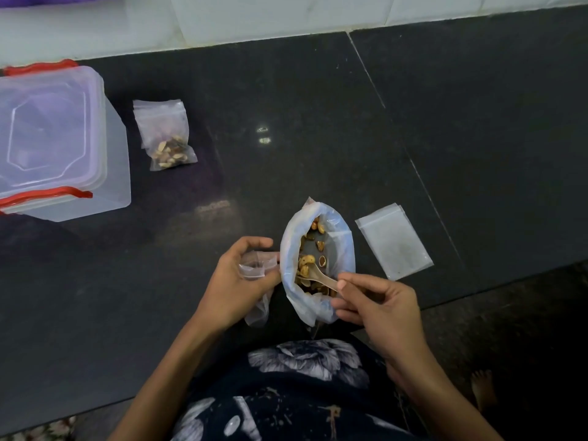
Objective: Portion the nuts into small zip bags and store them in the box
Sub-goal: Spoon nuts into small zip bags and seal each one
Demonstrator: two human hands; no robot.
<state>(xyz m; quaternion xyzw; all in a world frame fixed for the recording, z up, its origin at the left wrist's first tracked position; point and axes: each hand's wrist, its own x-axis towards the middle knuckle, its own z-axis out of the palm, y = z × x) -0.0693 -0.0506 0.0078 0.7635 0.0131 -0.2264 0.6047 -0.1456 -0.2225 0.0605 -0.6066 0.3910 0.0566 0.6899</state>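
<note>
My right hand point(378, 308) pinches the spoon point(319, 276), bowl down among the nuts point(307, 265) in the open bag point(318, 259) at the counter's near edge. My left hand point(237, 281) curls round an empty zip bag point(256, 265), mouth mostly hidden by fingers. Lidded box point(60, 144) far left, cut off by frame; filled bag point(168, 138) beside it, contents blurry.

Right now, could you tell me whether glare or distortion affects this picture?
Head view: small bright glare spots on the dark countertop; wide-angle bending curves its far edge; the box at left looks stretched; nuts by the spoon stay reasonably sharp.
</note>
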